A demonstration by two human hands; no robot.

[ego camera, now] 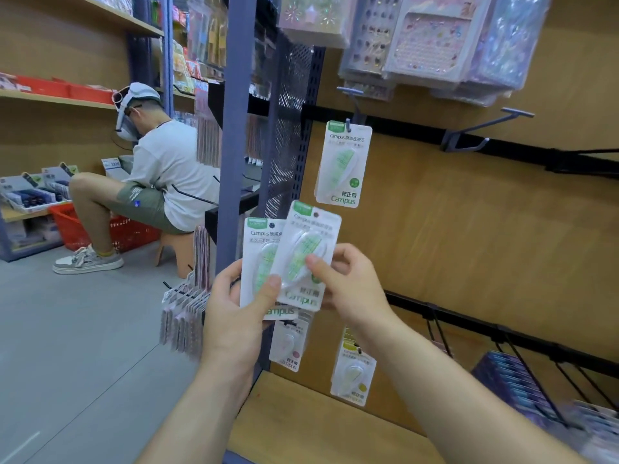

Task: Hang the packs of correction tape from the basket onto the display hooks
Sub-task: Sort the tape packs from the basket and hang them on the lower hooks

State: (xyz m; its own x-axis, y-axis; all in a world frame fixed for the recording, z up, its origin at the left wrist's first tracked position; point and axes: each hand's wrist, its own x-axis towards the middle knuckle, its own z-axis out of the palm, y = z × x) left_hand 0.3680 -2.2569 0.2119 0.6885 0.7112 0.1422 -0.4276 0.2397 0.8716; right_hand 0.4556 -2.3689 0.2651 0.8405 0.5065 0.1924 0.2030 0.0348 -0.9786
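Head view: a shop aisle, with a display bay of wooden back panel (pixel 469 229) close in front. In the left hand (pixel 234 306), gripped between thumb in front and fingers behind, the rear pack (pixel 259 249) of correction tape, upright. Overlapping it and tilted to the right, the front pack (pixel 308 249), pinched in the right hand (pixel 348 286) with the thumb on its clear blister. Both packs off the hooks, in front of the bay's left edge. Above them a hung pack (pixel 343 165) of the same green kind, on a hook (pixel 349 123) fixed to a black rail (pixel 519 150) across the panel. Further right on that rail, an empty hook (pixel 485 128). Overhead, hanging sticker sheets (pixel 432 38). Below the hands, a pink pack (pixel 289 346) and a yellow pack (pixel 353 370), hanging just above a wooden shelf board (pixel 318 426). At lower right, dark wire prongs and blurred purple goods. On the bay's left side, a blue post (pixel 234 128) and a dark mesh panel (pixel 288 145). Grey floor (pixel 83 346) to the left. Across the aisle, a seated person (pixel 160 169) on a low stool (pixel 177 249), facing wooden shelves of stock, with a red basket (pixel 110 229) on the floor alongside.
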